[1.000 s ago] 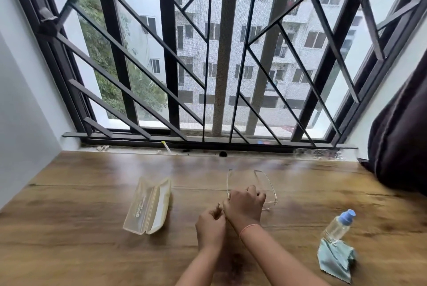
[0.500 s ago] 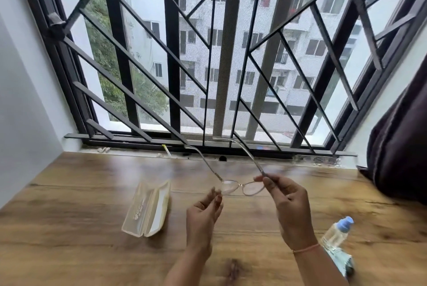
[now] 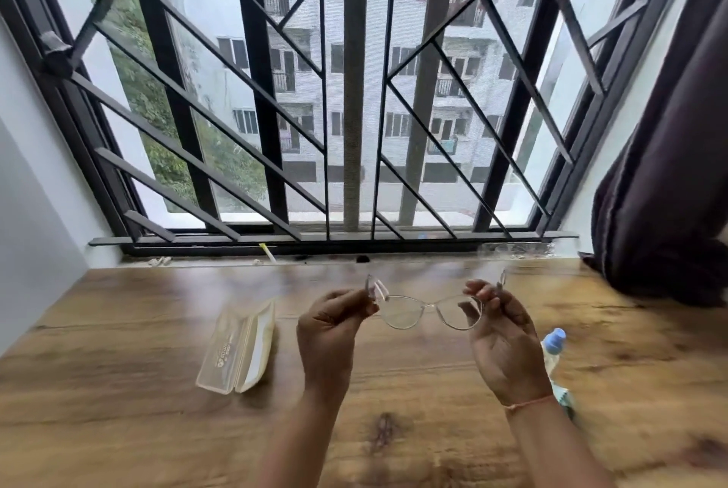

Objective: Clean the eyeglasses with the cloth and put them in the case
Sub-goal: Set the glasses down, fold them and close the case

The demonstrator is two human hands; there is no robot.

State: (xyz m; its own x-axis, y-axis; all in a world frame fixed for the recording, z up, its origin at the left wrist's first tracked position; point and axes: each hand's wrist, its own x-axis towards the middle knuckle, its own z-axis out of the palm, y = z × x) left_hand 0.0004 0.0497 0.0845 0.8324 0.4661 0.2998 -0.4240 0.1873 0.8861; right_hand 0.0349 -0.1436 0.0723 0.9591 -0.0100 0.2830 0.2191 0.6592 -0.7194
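Head view: both hands pinch the glasses (image 3: 429, 310) above the worktop (image 3: 118, 408), left hand (image 3: 329, 334) and right hand (image 3: 502, 345) each gripping one end; open case (image 3: 236, 349) left of them.

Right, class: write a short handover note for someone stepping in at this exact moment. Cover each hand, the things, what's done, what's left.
Left hand: pinching the eyeglasses at their left end.
Right hand: pinching their right end; glasses held above the table.
Case: on the table, left of the hands, closed or open unclear.
Spray bottle and cloth: right, behind the right wrist.
Done: glasses in hand.
Left: wipe with cloth, put in case.
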